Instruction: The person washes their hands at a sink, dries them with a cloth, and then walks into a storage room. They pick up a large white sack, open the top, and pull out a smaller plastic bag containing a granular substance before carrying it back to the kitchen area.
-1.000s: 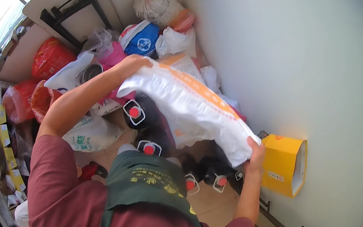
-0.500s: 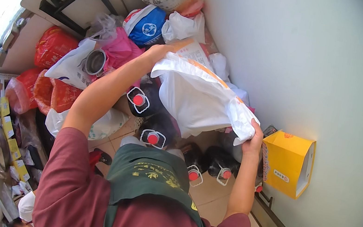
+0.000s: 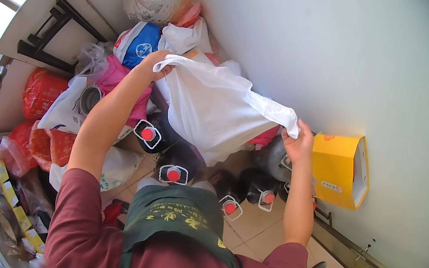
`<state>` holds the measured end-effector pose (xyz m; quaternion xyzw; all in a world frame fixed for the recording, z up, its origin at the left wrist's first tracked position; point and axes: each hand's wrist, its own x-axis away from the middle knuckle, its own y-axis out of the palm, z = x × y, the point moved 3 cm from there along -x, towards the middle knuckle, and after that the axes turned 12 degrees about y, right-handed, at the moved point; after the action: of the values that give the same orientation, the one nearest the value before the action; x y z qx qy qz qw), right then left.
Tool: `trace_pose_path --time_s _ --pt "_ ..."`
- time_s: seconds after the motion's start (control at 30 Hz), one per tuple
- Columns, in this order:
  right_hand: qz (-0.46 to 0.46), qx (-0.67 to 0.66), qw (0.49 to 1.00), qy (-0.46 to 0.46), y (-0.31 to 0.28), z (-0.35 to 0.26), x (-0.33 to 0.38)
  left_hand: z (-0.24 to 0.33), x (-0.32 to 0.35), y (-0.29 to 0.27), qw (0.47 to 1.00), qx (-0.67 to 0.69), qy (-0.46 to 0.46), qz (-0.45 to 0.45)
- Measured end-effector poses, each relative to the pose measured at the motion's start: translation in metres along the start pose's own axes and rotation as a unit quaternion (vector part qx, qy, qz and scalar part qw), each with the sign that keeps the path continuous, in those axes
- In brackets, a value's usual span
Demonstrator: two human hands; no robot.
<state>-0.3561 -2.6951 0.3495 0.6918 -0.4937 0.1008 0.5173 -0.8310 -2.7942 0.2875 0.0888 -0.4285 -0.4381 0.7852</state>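
White plastic bag (image 3: 212,114): held in the air over the floor clutter, stretched by its top edge between the hands, left hand (image 3: 154,65) closed on one corner, right hand (image 3: 297,142) closed on the other; long axis runs upper left to lower right, body hanging slack, mouth not yet clearly opened. Beneath: dark jugs with red caps (image 3: 173,171) on the tiled floor (image 3: 253,226); beside: yellow box (image 3: 338,169) against the white wall (image 3: 320,55), pink bag (image 3: 115,77), red bags (image 3: 40,94) at left

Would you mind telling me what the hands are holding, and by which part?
Both hold a white plastic bag: the left hand and the right hand each grip one upper corner of it.
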Motion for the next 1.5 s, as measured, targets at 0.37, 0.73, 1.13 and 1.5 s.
trace_pose_path --time_s 0.37,0.73,1.13,1.5 --pt "0.219 0.444 0.828 -0.265 0.020 -0.026 0.011 -0.015 -0.001 0.011 0.991 0.127 -0.046 -0.005" --pt "0.203 0.375 0.862 -0.276 0.004 -0.035 -0.026 -0.010 0.056 -0.006 0.994 0.018 0.110 0.015" --pt "0.097 0.306 0.919 -0.230 0.004 -0.023 -0.022 0.007 0.065 0.019 0.813 -0.447 0.368 -0.063" --pt "0.116 0.424 0.860 -0.257 -0.009 -0.012 -0.017 -0.019 0.061 0.072 0.735 -0.568 0.369 -0.029"
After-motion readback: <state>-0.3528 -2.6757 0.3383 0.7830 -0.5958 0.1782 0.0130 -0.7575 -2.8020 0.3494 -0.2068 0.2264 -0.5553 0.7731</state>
